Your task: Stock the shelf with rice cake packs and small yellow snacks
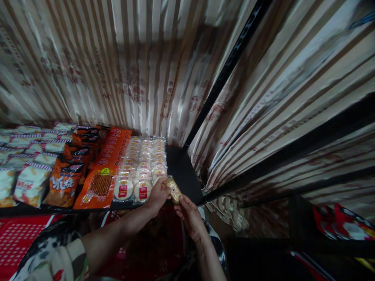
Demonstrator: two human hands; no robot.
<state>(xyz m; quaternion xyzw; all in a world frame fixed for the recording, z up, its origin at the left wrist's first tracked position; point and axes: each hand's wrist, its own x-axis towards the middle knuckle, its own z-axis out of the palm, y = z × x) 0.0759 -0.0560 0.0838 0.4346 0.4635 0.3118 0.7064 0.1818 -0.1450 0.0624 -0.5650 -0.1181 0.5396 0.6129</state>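
Black shelf (181, 171) bears wrapped crackers (143, 166) near left grip (158, 195) and right grip (190, 214), pinching a golden packet (173, 190).

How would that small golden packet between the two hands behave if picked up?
The golden packet is probably light: the left hand and right hand hold it with just fingers. It looks fairly stiff, showing no sag. Its shiny wrapper may be slippery.

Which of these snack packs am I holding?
The small gold pack, pinched between your left hand and right hand; neither hand grips any other.
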